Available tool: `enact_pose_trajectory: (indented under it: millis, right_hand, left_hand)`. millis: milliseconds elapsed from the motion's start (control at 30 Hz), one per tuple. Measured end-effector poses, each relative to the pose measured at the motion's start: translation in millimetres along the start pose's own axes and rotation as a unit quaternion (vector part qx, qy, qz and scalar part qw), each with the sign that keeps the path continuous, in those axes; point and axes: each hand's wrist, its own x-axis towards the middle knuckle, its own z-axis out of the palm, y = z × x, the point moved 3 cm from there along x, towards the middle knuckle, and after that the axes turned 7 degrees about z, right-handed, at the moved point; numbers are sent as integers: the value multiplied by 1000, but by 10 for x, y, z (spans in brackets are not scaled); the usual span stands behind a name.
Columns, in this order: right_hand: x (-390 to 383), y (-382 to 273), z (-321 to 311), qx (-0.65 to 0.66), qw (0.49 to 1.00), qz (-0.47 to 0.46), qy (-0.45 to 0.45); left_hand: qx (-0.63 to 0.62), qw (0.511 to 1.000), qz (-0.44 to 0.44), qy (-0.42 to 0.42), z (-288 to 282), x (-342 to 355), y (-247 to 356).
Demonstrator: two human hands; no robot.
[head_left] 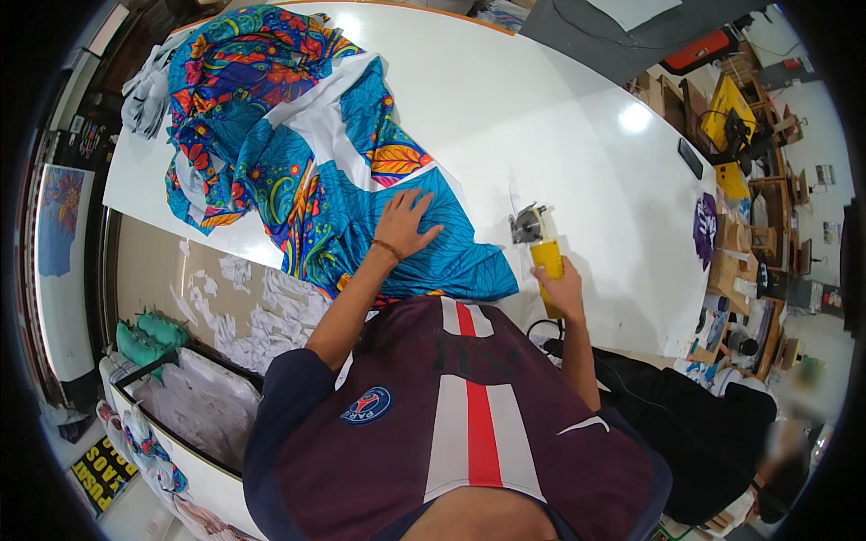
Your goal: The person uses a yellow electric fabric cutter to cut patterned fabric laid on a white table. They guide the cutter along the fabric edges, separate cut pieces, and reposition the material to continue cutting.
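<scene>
My left hand lies flat, fingers spread, on a teal leaf-patterned part of a printed fabric. The cloth spreads from near my body to the far left in a bunched pile, with orange, red and blue flower prints and white parts. To the right, my right hand is wrapped round the yellow handle of an electric fabric cutter. Its metal cutting head points away from me. The cutter is on or just over the white table, a little right of the cloth's edge, apart from it.
The white table has a dark phone and a purple cloth piece near its right edge. White scraps lie below its left edge, by a bin with a plastic liner. Grey pieces are stacked at the far left.
</scene>
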Motion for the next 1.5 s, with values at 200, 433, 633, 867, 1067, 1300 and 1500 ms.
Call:
enact_pose_trajectory:
  millis: [200,433,633,867,1067,1300,1500]
  right_hand:
    - [373,169,-342,220,970,100,22]
    - [522,425,-804,338,928,153,35]
    - [805,952,-1023,379,895,226,65]
    - [1207,1553,-1499,310,920,209,115]
    - [1297,1885,-1544,-56,908,171,378]
    - [667,431,-50,-21,982,-92,165]
    - [-154,-322,1267,-174,892,-417,-2]
  left_hand:
    - [-60,994,16,-85,128,-275,310]
    - [-87,993,69,-48,555,287,863]
    - [15,959,204,-197,1093,969,1450]
    - [-34,947,305,-98,1382,860,1130]
    - [63,976,109,178,-369,198,295]
    - [550,645,-443,292,-2243,-2233,-1119]
    - [65,833,-456,307,-1546,-2746,-1392]
